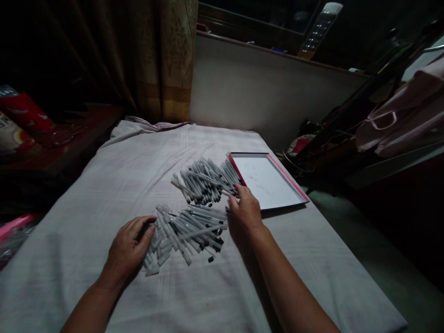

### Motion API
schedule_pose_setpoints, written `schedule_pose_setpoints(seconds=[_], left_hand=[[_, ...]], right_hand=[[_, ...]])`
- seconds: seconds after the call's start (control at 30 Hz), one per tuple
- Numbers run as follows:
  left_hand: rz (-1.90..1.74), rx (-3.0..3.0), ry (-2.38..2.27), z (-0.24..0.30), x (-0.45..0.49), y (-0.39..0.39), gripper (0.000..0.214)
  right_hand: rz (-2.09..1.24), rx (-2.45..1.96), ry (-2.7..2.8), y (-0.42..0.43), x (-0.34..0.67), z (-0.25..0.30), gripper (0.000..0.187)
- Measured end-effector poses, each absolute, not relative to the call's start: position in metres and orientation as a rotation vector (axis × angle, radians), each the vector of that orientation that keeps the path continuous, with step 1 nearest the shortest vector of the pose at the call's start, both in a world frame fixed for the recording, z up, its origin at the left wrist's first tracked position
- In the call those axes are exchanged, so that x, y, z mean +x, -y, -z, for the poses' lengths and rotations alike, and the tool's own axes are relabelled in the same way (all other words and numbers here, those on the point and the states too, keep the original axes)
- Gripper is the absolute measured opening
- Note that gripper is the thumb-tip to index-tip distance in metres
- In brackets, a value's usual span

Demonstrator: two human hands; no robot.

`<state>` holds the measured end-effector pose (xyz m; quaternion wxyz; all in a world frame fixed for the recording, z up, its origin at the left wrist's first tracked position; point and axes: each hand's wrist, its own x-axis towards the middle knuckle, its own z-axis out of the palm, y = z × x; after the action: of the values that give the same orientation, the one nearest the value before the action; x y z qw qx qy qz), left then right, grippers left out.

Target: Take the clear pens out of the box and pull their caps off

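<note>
Two heaps of pale pens with dark caps lie on a white cloth. My left hand (130, 247) rests at the left end of the near heap (187, 231), its fingers curled loosely against the pens. At the gap between the two heaps my right hand (245, 206) reaches forward, fingertips touching pens at the right edge of the far heap (204, 180). Whether those fingers pinch a pen is hidden. A shallow red-edged box lid (270, 182) with a white inside lies just right of that hand.
The white cloth (138, 175) covers a bed or table that drops off at right. A curtain (163, 60) and a pale wall stand behind. Dark shelf with red packets (21, 120) at left; pink bags (398, 120) and clutter at right.
</note>
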<state>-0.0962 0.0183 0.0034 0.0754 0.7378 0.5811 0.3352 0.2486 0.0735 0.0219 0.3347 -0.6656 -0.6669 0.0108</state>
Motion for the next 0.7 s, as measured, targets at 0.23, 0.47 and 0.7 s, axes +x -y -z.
schedule_pose_setpoints(seconds=[0.23,0.47,0.7], left_hand=[[-1.009,2.25,-1.73,-0.006,-0.093,-0.017,0.032],[-1.029,2.359,-1.722,-0.001,-0.091,-0.016,0.032],[-1.059,2.563,-1.26,-0.023,-0.062,0.004,0.021]], right_hand=[[-0.091,-1.813,1.732,-0.098,0.258,-0.004,0.015],[-0.372,-1.574,1.263,-0.067,0.244,-0.012,0.025],[-0.617,-1.375,1.008,-0.028,0.2,-0.008,0.03]])
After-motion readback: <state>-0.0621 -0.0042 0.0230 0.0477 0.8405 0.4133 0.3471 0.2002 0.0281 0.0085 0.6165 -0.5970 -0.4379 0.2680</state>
